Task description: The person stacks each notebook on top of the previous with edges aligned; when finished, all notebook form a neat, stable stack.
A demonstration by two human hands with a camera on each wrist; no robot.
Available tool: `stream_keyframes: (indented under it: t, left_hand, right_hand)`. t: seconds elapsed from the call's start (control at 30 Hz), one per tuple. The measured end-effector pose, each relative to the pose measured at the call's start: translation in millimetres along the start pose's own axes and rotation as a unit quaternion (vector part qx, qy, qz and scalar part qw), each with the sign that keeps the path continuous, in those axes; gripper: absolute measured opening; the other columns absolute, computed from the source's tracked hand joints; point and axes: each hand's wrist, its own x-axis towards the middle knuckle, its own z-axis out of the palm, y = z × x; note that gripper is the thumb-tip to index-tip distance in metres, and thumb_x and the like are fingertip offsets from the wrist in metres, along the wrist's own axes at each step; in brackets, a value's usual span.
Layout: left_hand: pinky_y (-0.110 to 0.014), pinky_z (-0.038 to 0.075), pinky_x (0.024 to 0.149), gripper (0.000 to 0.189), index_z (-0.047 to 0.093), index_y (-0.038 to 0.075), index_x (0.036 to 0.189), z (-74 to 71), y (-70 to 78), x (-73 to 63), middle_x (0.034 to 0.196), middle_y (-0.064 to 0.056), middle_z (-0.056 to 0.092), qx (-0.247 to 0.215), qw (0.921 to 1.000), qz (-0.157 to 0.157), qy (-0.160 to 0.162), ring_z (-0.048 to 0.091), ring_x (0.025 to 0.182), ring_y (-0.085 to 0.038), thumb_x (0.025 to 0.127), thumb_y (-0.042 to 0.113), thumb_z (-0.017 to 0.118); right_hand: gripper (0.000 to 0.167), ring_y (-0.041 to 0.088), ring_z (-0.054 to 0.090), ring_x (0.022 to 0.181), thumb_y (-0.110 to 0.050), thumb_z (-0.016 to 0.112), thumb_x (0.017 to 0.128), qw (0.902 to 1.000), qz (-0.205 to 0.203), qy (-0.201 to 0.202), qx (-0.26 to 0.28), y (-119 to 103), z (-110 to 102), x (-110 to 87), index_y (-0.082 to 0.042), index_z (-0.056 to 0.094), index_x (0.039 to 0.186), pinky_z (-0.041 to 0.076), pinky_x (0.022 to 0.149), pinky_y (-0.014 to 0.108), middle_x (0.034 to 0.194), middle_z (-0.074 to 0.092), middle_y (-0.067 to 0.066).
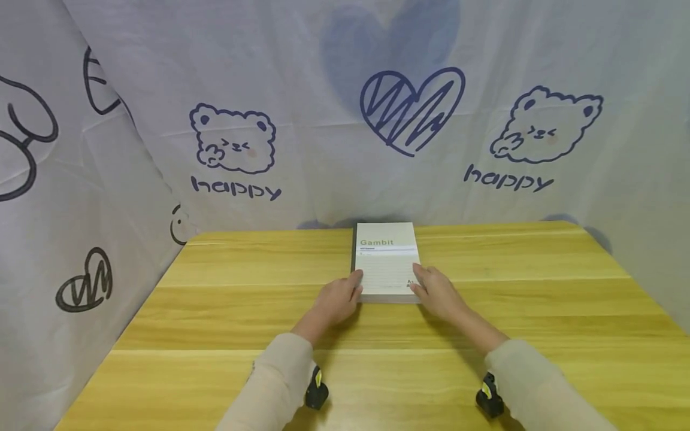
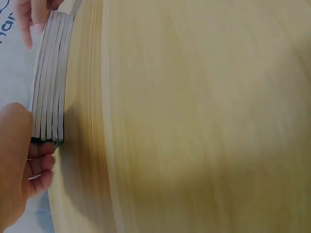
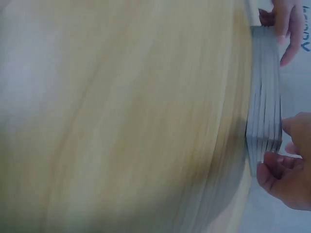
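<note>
A stack of several notebooks (image 1: 387, 263) lies near the far edge of the table, its top cover pale with "Gambit" printed on it. My left hand (image 1: 338, 297) grips the stack's near left corner, thumb by the top cover and fingers curled at the side. On the opposite side, my right hand (image 1: 439, 293) holds the near right corner with thumb and bent fingers. In the left wrist view, the layered edges of the notebooks (image 2: 51, 77) face the camera, beside the left hand (image 2: 17, 165). The right wrist view shows the right hand (image 3: 291, 165) against the stack's side.
The wood-patterned table (image 1: 215, 317) spreads out around the stack. Behind it hangs a white cloth (image 1: 318, 149) with drawn bears, hearts and the word "happy", and more cloth hangs along the left. Black devices sit at both wrists.
</note>
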Motion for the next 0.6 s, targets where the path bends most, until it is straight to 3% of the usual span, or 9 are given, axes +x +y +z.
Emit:
stream_keyframes:
  t: [0.07, 0.17, 0.3, 0.43, 0.6]
  left_hand:
    - [-0.043, 0.048, 0.091, 0.041, 0.037, 0.007, 0.138, 1.8, -2.2, 0.0, 0.117, -0.019, 0.062, -0.021, 0.9997, -0.005, -0.009, 0.061, 0.105, -0.031, 0.100, 0.023, 0.037]
    - [-0.045, 0.043, 0.098, 0.046, 0.032, 0.006, 0.141, 5.0, -4.3, 1.1, 0.127, -0.021, 0.056, -0.050, 0.9985, -0.011, -0.019, 0.055, 0.116, -0.034, 0.101, 0.027, 0.034]
    - [-0.046, 0.041, 0.101, 0.052, 0.028, 0.006, 0.144, 10.1, -5.9, 5.0, 0.130, -0.023, 0.052, -0.071, 0.9972, -0.018, -0.013, 0.052, 0.119, -0.037, 0.101, 0.034, 0.031]
    - [-0.047, 0.042, 0.100, 0.054, 0.027, 0.004, 0.144, 14.0, -7.2, 9.4, 0.128, -0.026, 0.053, -0.074, 0.9969, -0.025, 0.003, 0.053, 0.117, -0.038, 0.100, 0.036, 0.031]
    - [-0.046, 0.043, 0.098, 0.054, 0.025, 0.005, 0.145, 16.6, -7.2, 12.7, 0.124, -0.027, 0.056, -0.056, 0.9981, -0.027, 0.001, 0.055, 0.113, -0.039, 0.101, 0.036, 0.030]
  right_hand:
    - [0.049, 0.025, 0.050, 0.070, -0.010, 0.054, 0.092, 0.9999, -0.006, -0.016, 0.000, 3.2, -0.6, -0.5, 0.017, 0.040, 0.130, 0.047, 0.071, 0.038, 0.091, 0.059, 0.028]
    - [0.052, 0.040, 0.058, 0.097, -0.012, 0.048, 0.096, 0.9982, 0.000, -0.054, 0.026, 8.4, -0.2, -1.0, 0.019, 0.031, 0.134, 0.047, 0.089, 0.046, 0.111, 0.055, 0.036]
    - [0.054, 0.044, 0.034, 0.130, -0.015, 0.041, 0.099, 0.9955, 0.001, -0.087, 0.038, 12.5, 3.6, -0.3, 0.017, 0.022, 0.138, 0.032, 0.105, 0.053, 0.141, 0.031, 0.033]
    - [0.055, 0.044, 0.043, 0.124, -0.021, 0.038, 0.100, 0.9954, 0.010, -0.096, 0.002, 10.7, 8.2, 0.7, 0.013, 0.022, 0.141, 0.037, 0.102, 0.053, 0.136, 0.040, 0.033]
    - [0.056, 0.040, 0.057, 0.103, -0.024, 0.035, 0.100, 0.9932, 0.032, -0.105, -0.038, 6.7, 10.0, 1.3, 0.009, 0.021, 0.143, 0.048, 0.083, 0.050, 0.120, 0.053, 0.032]
